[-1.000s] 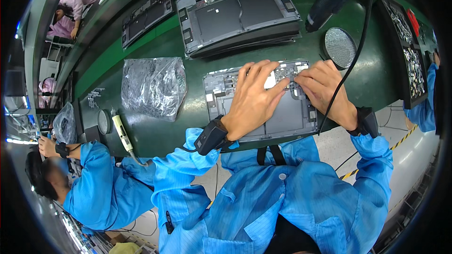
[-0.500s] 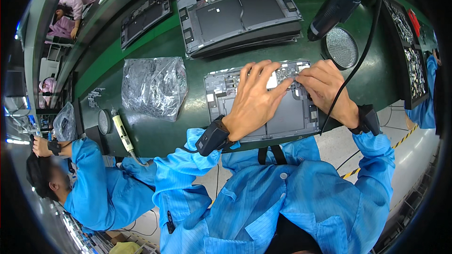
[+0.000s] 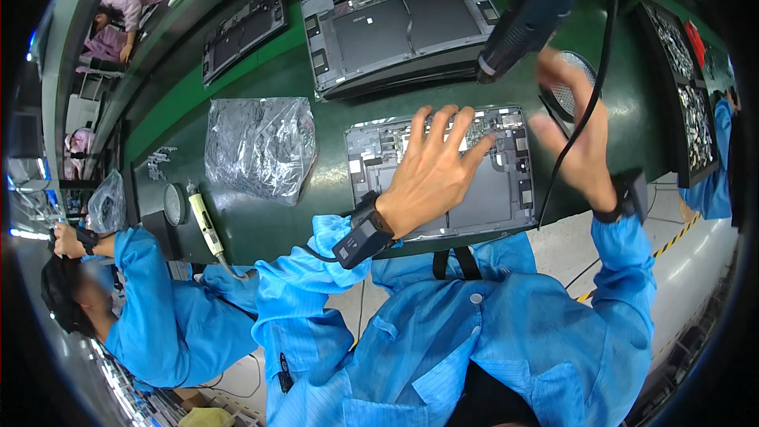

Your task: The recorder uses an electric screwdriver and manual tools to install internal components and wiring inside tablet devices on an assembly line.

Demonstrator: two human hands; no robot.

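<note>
An opened laptop base [image 3: 490, 198] lies flat on the green bench in front of me, its battery and circuit board exposed. My left hand [image 3: 431, 174] rests on it with the fingers spread over the board edge, holding nothing that I can see. To the right of the base, my right hand [image 3: 585, 126] is raised and blurred by motion, thumb and fingers wide apart. It is beside a round dish [image 3: 563, 95] of small metal parts, which it partly covers. Above and left of that hand hangs a dark tool with a tapered nose [image 3: 526, 24], like an electric screwdriver.
Further back are a stack of opened laptop bases [image 3: 399, 28] and another base [image 3: 243, 32]. A clear plastic bag [image 3: 259, 150] lies left, near a pale corded tool [image 3: 205, 221]. A black cable [image 3: 605, 71] hangs at right, before a parts tray [image 3: 696, 126]. A co-worker [image 3: 174, 308] sits left.
My right hand has left the laptop base and moved right and up toward the dish, its fingers parting. The hanging tool and cable have shifted left. My left hand stays on the base.
</note>
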